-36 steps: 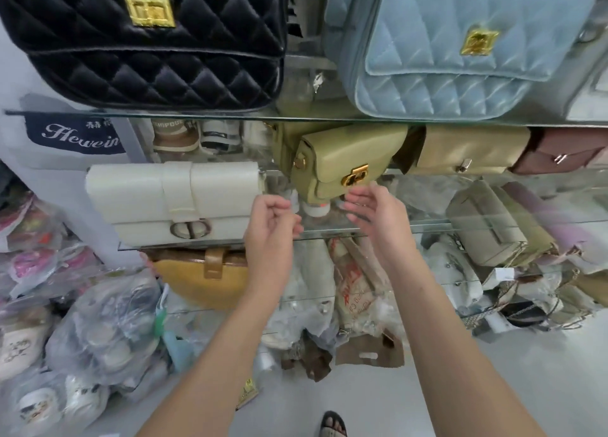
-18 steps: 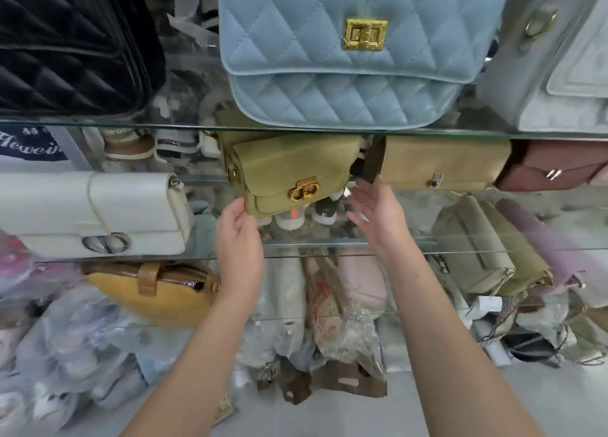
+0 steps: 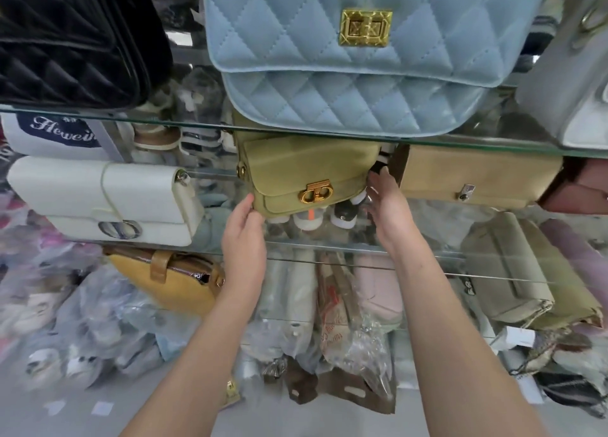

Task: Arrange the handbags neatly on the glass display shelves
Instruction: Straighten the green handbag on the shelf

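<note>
Both hands [image 3: 245, 239] [image 3: 388, 203] flat against olive handbag [image 3: 306, 170]

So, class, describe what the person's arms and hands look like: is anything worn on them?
The left arm and the right arm are bare as far as the picture shows, no sleeves in view. The left hand and the right hand wear no gloves, and no watch, bracelet or ring is visible.

Upper glass shelf [image 3: 164, 125]: black bag [image 3: 65, 41], blue bag [image 3: 329, 74]; lower glass shelf [image 3: 411, 255]: white bag [image 3: 98, 199], olive bag [image 3: 306, 170], tan bag [image 3: 477, 173].
</note>
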